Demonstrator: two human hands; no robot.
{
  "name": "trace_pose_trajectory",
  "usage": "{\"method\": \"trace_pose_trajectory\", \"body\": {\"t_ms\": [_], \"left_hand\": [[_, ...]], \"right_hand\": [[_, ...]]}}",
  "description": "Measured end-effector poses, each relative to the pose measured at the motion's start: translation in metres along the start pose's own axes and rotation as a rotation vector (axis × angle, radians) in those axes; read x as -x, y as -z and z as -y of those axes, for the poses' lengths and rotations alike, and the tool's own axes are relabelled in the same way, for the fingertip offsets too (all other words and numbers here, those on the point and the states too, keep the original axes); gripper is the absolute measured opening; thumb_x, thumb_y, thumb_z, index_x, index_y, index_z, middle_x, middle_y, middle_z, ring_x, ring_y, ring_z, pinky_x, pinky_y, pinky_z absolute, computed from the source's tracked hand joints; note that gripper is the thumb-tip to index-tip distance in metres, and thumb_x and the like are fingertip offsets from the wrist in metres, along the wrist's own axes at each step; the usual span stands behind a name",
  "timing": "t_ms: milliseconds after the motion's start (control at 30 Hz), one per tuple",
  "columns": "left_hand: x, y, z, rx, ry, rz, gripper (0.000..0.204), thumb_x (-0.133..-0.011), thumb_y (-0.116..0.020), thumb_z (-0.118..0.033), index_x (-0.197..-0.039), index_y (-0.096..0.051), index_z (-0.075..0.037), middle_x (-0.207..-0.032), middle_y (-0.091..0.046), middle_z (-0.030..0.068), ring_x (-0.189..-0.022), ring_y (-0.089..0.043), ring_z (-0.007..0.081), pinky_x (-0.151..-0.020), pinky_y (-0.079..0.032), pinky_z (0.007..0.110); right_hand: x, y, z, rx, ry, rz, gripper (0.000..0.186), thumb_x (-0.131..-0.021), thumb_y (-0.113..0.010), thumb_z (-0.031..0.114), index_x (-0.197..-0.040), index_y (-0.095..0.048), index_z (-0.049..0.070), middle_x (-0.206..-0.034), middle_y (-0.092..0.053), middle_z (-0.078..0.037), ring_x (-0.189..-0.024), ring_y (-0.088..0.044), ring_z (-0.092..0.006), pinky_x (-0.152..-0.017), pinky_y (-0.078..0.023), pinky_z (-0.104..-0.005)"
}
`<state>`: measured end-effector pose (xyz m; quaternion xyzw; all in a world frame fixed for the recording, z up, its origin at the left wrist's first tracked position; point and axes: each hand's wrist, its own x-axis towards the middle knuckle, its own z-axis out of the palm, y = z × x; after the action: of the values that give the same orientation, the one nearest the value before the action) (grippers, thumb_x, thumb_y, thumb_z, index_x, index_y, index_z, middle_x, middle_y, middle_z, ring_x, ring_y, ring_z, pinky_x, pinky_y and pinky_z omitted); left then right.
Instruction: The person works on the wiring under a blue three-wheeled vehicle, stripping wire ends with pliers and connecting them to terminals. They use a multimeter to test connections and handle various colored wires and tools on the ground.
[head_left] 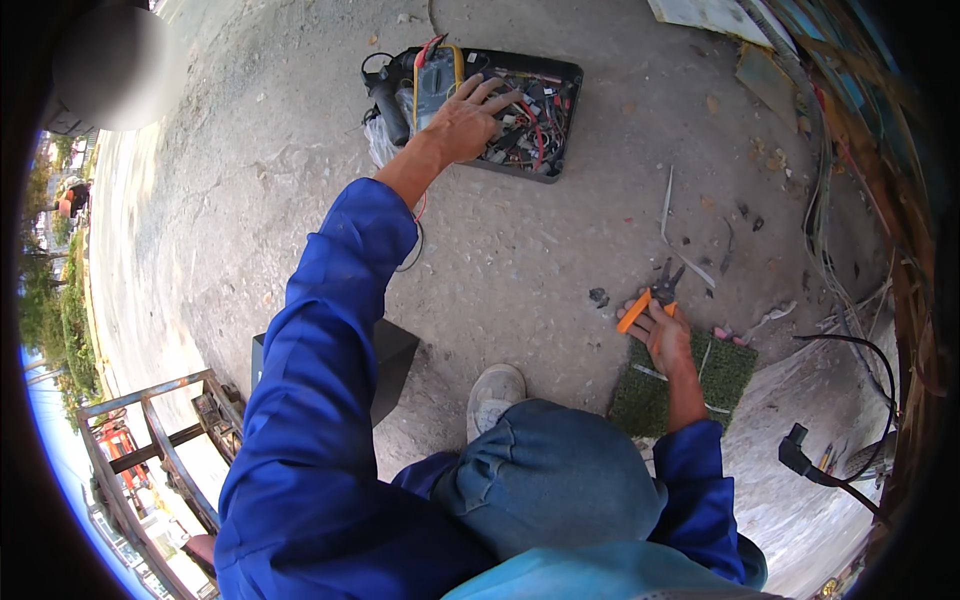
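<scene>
My left hand (466, 122) reaches forward over a black tray (573, 92) of loose wires and small parts (520, 135). Its fingers are spread, and nothing shows in its grasp. Right beside it in the tray lies a multimeter (437, 80) with a yellow rim and a red lead. A dark cylindrical tool (388, 108) is at the tray's left end. Low on the right, my right hand (667, 338) is closed round orange-handled pliers (637, 309). Their dark jaws are apart and point away from me, with nothing between them.
Under my right wrist is a green turf mat (733, 375). A dark box (393, 370) stands beside my left arm. Pale strips (667, 205) and scraps lie on the concrete ground. Cables (885, 385) and a black plug (795, 452) are at the right, a metal frame (150, 390) at the left.
</scene>
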<state>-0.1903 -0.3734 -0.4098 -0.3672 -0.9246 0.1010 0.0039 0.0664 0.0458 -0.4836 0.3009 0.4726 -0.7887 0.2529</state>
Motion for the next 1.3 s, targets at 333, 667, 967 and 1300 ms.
{"method": "trace_pose_trajectory", "body": {"t_ms": [333, 667, 967, 1300], "left_hand": [[-0.004, -0.007, 0.005, 0.183, 0.032, -0.088, 0.009, -0.080, -0.076, -0.021, -0.078, -0.081, -0.014, -0.157, -0.051, 0.0034, -0.145, -0.041, 0.0315, -0.124, -0.028, 0.049], [-0.017, 0.018, 0.036, 0.879, 0.246, -0.011, 0.012, -0.086, -0.073, -0.013, -0.088, -0.080, -0.003, -0.124, -0.071, 0.0139, -0.106, -0.068, 0.0283, -0.093, -0.052, 0.035], [-0.006, 0.036, 0.040, 1.340, 0.598, -0.055, 0.024, -0.099, -0.070, -0.020, -0.110, -0.078, -0.001, -0.096, -0.076, 0.0019, -0.087, -0.065, 0.0090, -0.079, -0.051, 0.026], [0.002, 0.048, 0.030, 1.881, 0.641, -0.050, 0.023, -0.102, -0.069, -0.018, -0.116, -0.071, 0.000, -0.102, -0.077, 0.0072, -0.089, -0.068, 0.0108, -0.079, -0.055, 0.025]], "right_hand": [[-0.001, 0.003, -0.002, -0.008, 0.002, 0.011, 0.037, -0.111, -0.049, 0.021, -0.140, -0.050, -0.002, -0.123, -0.068, -0.024, -0.115, -0.070, -0.0428, -0.098, -0.059, -0.0526], [-0.005, 0.005, -0.003, -0.022, -0.025, -0.003, 0.034, -0.111, -0.049, 0.022, -0.137, -0.051, -0.001, -0.122, -0.068, -0.025, -0.115, -0.069, -0.0446, -0.096, -0.060, -0.0540], [-0.004, 0.004, -0.003, -0.015, -0.026, -0.012, 0.035, -0.111, -0.049, 0.020, -0.139, -0.052, -0.001, -0.124, -0.068, -0.024, -0.113, -0.071, -0.0427, -0.097, -0.059, -0.0523], [-0.005, 0.006, -0.004, -0.006, -0.006, 0.007, 0.034, -0.110, -0.051, 0.020, -0.136, -0.053, -0.002, -0.120, -0.069, -0.022, -0.113, -0.071, -0.0422, -0.097, -0.059, -0.0527]]}}
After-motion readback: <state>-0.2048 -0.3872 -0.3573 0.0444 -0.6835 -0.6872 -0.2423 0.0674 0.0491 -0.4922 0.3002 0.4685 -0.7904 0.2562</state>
